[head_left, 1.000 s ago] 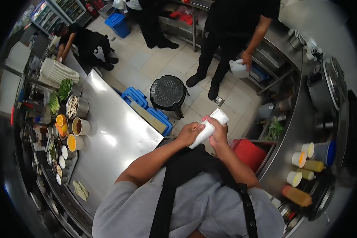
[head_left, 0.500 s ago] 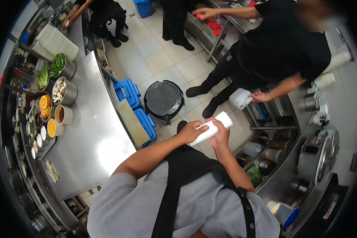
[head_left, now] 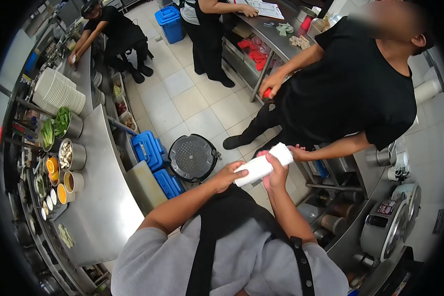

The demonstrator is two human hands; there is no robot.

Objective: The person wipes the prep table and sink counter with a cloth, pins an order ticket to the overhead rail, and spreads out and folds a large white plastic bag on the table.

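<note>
In front of my apron I hold a white roll, which looks like rolled paper or cloth. It slants up toward the right. My left hand is closed round its lower left end, thumb on top. My right hand is wrapped round it nearer the upper right end, with its palm side partly hidden. Just beyond that end is a co-worker's hand, largely hidden behind the roll. The same person's other hand holds a small red thing.
To the left runs a steel counter with a pot of mushrooms, sauce tubs and stacked bowls. Blue bins and a black perforated tray are on the floor ahead. A rice cooker stands right. Two more people are farther off.
The view has shifted. The co-worker on the right has come closer, and the white jug in their hand no longer shows. Their other hand has left the red items on the shelf. I still grip the roll.
</note>
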